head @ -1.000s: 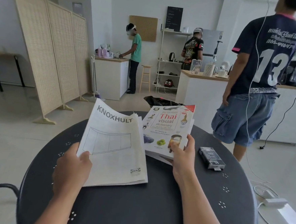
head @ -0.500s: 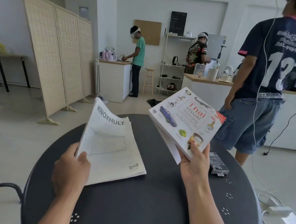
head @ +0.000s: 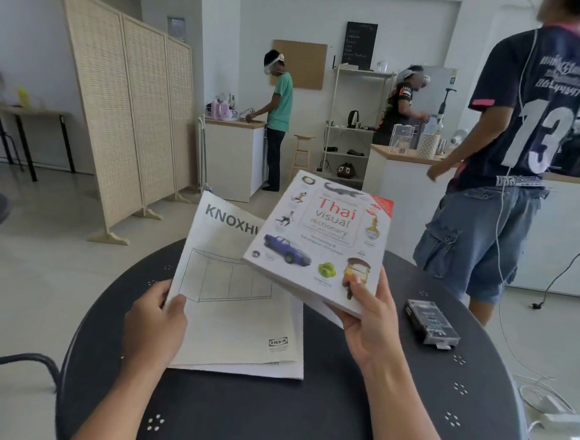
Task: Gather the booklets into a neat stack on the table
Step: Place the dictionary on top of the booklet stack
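**Two booklets in hand over the round table**

The person is sitting at a dark round table (head: 267, 421) and is holding one booklet in each hand. The left hand (head: 152, 330) is gripping the left edge of the assembly manual (head: 237, 319), thumb on the cover, fingers curled behind it. The manual's near edge is resting on the tabletop while its far end, with the big printed title, is tilting up off the surface. More white pages are showing under its lower right corner.

The right hand (head: 370, 323) is clasping the Thai visual dictionary (head: 321, 242) at its near right corner, thumb pressing on the cover, fingers underneath. The dictionary is hanging in the air, tilted, and its left corner is overlapping the manual's upper right part and covering the end of the title. I cannot tell whether the two are touching there.

A small dark box (head: 432, 322) is lying flat on the table to the right of the right hand, apart from both booklets.

Behind the table, a bystander in a numbered jersey (head: 526, 109) is standing with back turned.
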A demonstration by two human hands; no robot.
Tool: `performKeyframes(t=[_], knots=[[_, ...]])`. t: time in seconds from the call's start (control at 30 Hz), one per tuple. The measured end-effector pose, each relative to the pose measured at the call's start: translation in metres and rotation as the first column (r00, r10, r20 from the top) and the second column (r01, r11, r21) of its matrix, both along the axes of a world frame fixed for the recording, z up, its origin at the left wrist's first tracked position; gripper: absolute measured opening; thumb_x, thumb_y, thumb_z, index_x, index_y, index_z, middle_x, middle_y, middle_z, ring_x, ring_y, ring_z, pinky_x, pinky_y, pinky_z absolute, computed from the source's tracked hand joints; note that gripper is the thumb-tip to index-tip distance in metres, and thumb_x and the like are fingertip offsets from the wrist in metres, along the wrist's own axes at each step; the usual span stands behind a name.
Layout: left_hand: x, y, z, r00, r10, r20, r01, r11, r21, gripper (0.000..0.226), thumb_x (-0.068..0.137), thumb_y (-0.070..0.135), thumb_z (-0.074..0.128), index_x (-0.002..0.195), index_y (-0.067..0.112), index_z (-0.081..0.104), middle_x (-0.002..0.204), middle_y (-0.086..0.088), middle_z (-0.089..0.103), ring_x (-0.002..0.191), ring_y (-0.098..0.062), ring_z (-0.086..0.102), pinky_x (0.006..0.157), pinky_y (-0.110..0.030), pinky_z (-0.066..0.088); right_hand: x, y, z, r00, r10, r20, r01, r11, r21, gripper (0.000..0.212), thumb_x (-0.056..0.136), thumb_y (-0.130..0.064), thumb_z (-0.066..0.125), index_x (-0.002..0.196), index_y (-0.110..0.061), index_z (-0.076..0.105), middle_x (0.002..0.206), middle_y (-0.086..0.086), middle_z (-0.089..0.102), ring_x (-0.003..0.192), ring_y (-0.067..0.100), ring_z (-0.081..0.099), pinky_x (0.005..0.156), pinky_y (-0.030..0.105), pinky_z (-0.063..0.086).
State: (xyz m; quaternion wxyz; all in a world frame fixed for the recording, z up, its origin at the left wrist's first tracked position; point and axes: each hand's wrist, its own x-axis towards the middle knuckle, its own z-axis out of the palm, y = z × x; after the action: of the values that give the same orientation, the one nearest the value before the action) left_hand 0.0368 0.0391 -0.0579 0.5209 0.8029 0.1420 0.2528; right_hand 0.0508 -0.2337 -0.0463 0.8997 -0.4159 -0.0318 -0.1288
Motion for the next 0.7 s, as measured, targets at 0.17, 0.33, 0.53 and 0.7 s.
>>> performKeyframes(t=[0.17, 0.33, 0.53, 0.7], knots=[[0.002, 0.002, -0.001, 0.997, -0.075, 0.022, 0.076, 0.995, -0.057, 0.02, 0.096, 0.014, 0.052, 0.103, 0.025, 0.066, 0.092, 0.004, 0.071, 0.087, -0.021, 0.067, 0.078, -0.042, 0.054, -0.006, 0.021, -0.001, 0.99, 0.141, -0.03, -0.144, 0.974, -0.176, 0.046, 0.099, 0.001, 0.056, 0.133, -0.029, 0.061, 0.122, 0.012, 0.076, 0.099, 0.034, 0.077, 0.069, 0.047, 0.066], [0.001, 0.006, -0.001, 0.993, -0.119, 0.024, 0.121, 0.984, -0.131, 0.022, 0.097, 0.015, 0.048, 0.099, 0.027, 0.067, 0.093, 0.003, 0.074, 0.088, -0.02, 0.07, 0.076, -0.043, 0.057, -0.015, 0.036, -0.002, 0.973, 0.228, -0.026, -0.225, 0.925, -0.307, 0.05, 0.098, 0.005, 0.056, 0.138, -0.025, 0.057, 0.127, 0.016, 0.073, 0.111, 0.041, 0.072, 0.084, 0.053, 0.062], [-0.002, 0.006, 0.003, 0.983, -0.181, 0.035, 0.184, 0.949, -0.256, 0.026, 0.098, 0.043, 0.052, 0.1, 0.022, 0.067, 0.089, 0.0, 0.076, 0.078, -0.022, 0.075, 0.063, -0.043, 0.059, -0.025, 0.049, -0.002, 0.956, 0.29, -0.041, -0.274, 0.836, -0.476, 0.046, 0.098, 0.001, 0.061, 0.137, -0.023, 0.058, 0.125, 0.014, 0.074, 0.109, 0.039, 0.073, 0.09, 0.058, 0.059], [-0.002, 0.007, -0.002, 0.974, -0.222, -0.034, 0.215, 0.967, -0.135, 0.032, 0.084, 0.041, 0.073, 0.11, 0.025, 0.065, 0.1, 0.008, 0.075, 0.091, -0.015, 0.072, 0.079, -0.044, 0.057, -0.028, 0.048, 0.002, 0.994, 0.058, -0.091, -0.103, 0.759, -0.643, 0.026, 0.099, -0.007, 0.06, 0.118, -0.019, 0.071, 0.102, 0.004, 0.082, 0.089, 0.028, 0.08, 0.081, 0.048, 0.063]])
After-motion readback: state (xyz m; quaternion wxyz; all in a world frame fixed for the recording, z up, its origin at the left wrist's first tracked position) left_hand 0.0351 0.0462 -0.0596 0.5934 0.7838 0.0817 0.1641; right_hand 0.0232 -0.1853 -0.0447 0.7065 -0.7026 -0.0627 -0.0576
